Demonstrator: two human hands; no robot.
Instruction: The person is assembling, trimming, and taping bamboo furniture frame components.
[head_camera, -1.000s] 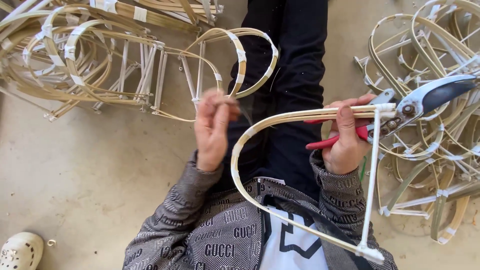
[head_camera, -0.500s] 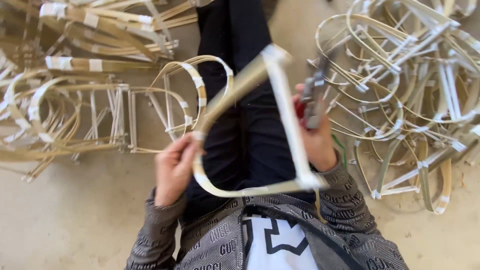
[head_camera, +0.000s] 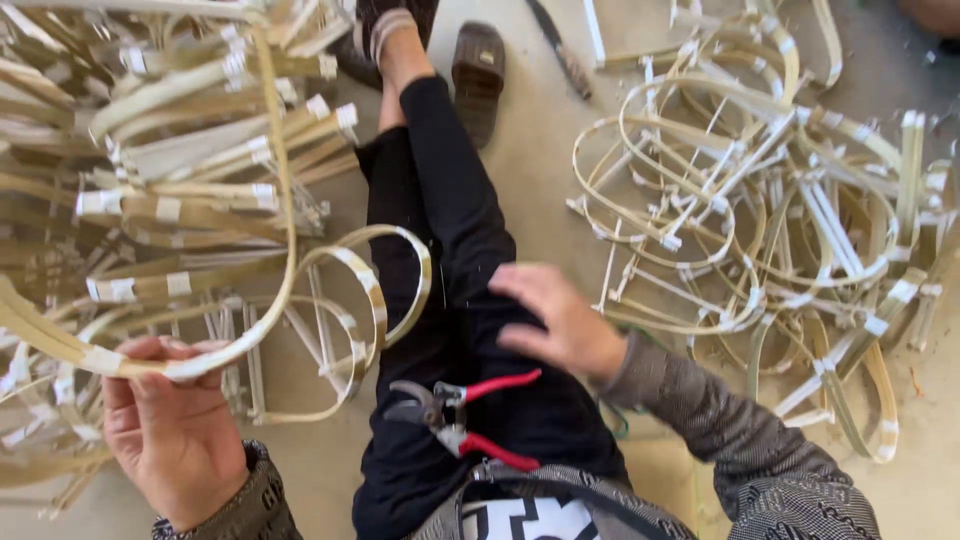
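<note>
The left hand (head_camera: 175, 430) is closed around a curved bamboo frame (head_camera: 270, 200). The right hand (head_camera: 555, 320) hovers open above red-handled pliers (head_camera: 465, 415) lying on the lap.

Pruning shears (head_camera: 455, 415) on my lap; bent frame (head_camera: 150, 340) in my left hand (head_camera: 175, 430), left; frame pile (head_camera: 780, 220) on floor (head_camera: 540, 200), right; sandal (head_camera: 478, 75) ahead.

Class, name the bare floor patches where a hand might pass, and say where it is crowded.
Bare floor lies between the outstretched leg and the right pile of bamboo frames, and at bottom right. The left pile of frames is crowded.
</note>
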